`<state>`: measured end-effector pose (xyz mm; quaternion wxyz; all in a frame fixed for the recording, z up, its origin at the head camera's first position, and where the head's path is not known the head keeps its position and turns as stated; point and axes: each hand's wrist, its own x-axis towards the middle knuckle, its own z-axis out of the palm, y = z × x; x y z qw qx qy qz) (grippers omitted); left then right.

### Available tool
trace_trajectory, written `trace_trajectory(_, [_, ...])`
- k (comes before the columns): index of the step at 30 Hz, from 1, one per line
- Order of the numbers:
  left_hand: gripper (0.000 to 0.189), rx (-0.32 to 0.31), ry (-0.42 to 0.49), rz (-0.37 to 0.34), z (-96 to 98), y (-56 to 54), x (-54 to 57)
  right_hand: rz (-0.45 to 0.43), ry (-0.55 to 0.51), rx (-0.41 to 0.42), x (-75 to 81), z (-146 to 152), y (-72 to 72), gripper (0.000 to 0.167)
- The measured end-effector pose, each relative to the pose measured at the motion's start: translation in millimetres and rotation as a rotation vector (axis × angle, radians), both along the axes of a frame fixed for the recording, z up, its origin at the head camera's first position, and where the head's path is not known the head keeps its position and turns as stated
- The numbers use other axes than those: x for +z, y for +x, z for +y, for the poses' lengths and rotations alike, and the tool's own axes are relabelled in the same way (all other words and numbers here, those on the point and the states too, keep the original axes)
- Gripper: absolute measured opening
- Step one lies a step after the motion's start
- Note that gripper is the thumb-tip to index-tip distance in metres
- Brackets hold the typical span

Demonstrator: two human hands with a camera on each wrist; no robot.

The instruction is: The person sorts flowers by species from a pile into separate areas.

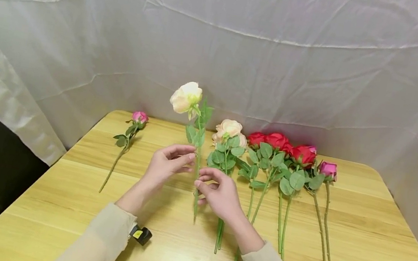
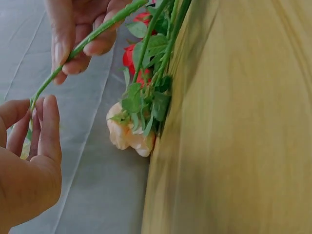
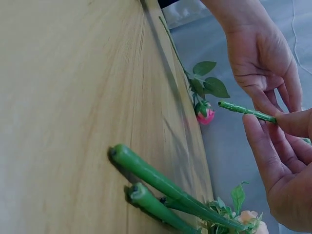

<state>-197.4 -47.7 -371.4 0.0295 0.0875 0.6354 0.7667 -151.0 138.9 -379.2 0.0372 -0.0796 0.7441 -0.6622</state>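
A cream rose [image 1: 186, 98] stands nearly upright above the table, its bloom at the top and its green stem [image 2: 105, 27] running down between both hands. My left hand [image 1: 168, 163] pinches the stem below the leaves with thumb and fingertips. Lower down, my right hand [image 1: 223, 195] holds the same stem between thumb and fingers, and the cut end [image 3: 234, 107] sticks out past them. Just right of the held flower, paler peach roses [image 1: 229, 129] lie on the table with their stems toward me, partly hidden by the right hand.
Several red roses [image 1: 278, 141] lie in a row further right, beside pink roses [image 1: 328, 169] at the end. One pink rose [image 1: 140, 117] lies alone at the far left of the wooden table [image 1: 58, 202]. A grey curtain [image 1: 244, 63] hangs behind the back edge.
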Motion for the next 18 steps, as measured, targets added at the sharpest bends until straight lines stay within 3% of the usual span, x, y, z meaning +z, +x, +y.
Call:
trace_trajectory(9, [0.041, 0.029, 0.005, 0.027, -29.6, -11.1, 7.6, 0.0, -0.07, -0.093, 7.6, 19, 5.2, 0.026])
trace_trajectory(13, [0.038, 0.069, 0.035, 0.027, -53.9, -17.2, 12.5, -0.006, -0.081, -0.109, 8.3, 32, 6.2, 0.03])
trace_trajectory(18, [0.033, 0.164, 0.02, 0.063, -90.2, -25.5, 12.1, -0.032, -0.076, -0.134, 5.1, 48, 6.7, 0.035])
